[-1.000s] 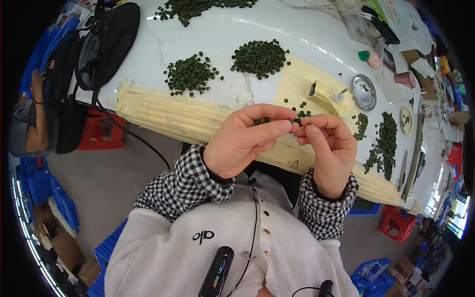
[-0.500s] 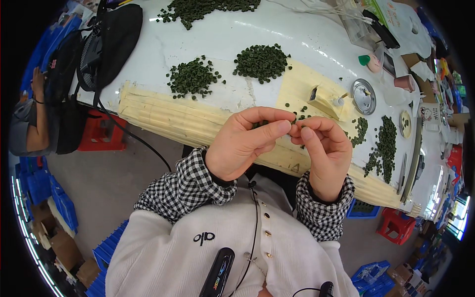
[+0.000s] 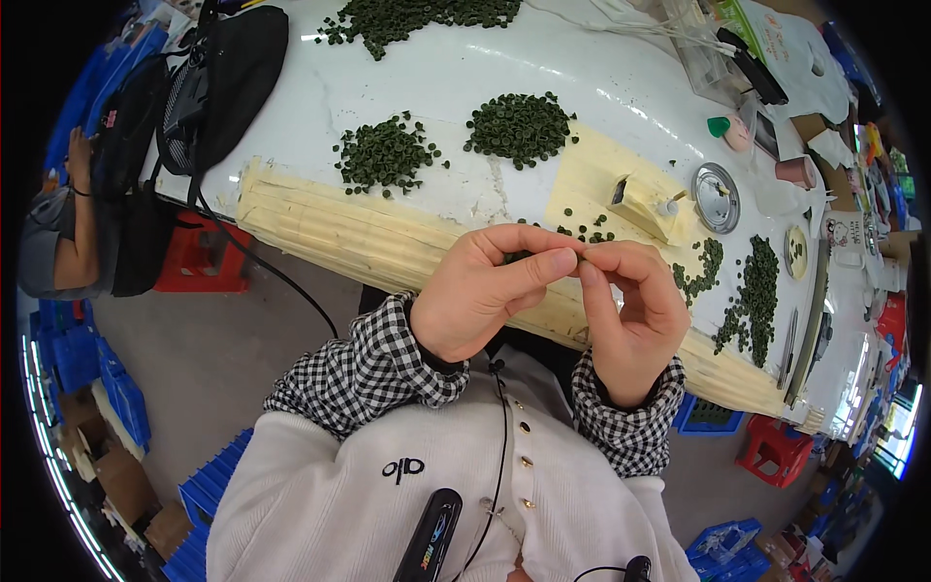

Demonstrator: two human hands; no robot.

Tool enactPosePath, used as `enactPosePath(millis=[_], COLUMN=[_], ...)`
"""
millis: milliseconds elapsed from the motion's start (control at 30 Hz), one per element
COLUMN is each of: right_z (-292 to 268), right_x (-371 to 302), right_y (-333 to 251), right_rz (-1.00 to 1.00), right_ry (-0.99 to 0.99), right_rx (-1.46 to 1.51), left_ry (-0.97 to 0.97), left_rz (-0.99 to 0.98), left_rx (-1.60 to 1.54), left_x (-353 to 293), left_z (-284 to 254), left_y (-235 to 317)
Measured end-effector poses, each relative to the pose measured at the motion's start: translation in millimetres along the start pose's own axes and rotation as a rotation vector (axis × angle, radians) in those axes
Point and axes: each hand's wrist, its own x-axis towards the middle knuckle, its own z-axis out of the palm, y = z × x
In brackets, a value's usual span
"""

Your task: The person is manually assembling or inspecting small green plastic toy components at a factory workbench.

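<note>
A small dark-green piece (image 3: 581,259), its shape and tilt mostly hidden, is pinched where the left hand (image 3: 488,289) and right hand (image 3: 635,315) meet.

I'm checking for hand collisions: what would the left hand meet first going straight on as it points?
The left hand would likely meet the right hand; they look nearly touching, though depth is unclear.

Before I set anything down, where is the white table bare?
The white table is bare between the black item and left green pile, and between the middle green pile and clear box. Crowded: around the metal dish and rightmost green pile, and beyond the left hand and right hand, where loose pieces lie.
</note>
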Motion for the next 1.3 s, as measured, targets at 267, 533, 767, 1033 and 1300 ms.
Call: enactPosePath(millis=[267,533,767,1033,1300], right_z=[-9,-14,-14,-10,-7], right_x=[1,3,5,6,-3], right_y=[2,-3,-6,-14,-6], right_rz=[-0.032,0.036,-0.123,-0.128,0.211], right_ry=[-0.077,-0.148,-0.143,-0.111,-0.113], right_rx=[0.052,0.065,-0.119,-0.239,0.245], left_ry=[-0.140,-0.126,-0.139,-0.006,0.044], left_rz=[-0.178,-0.222,-0.177,0.059,0.209], left_rx=[-0.213,-0.143,-0.078,0.348,0.503], left_x=[-2,-2,-1,-7,-5], left_z=[-2,-1,-4,6,3], left_y=[3,6,5,11,3])
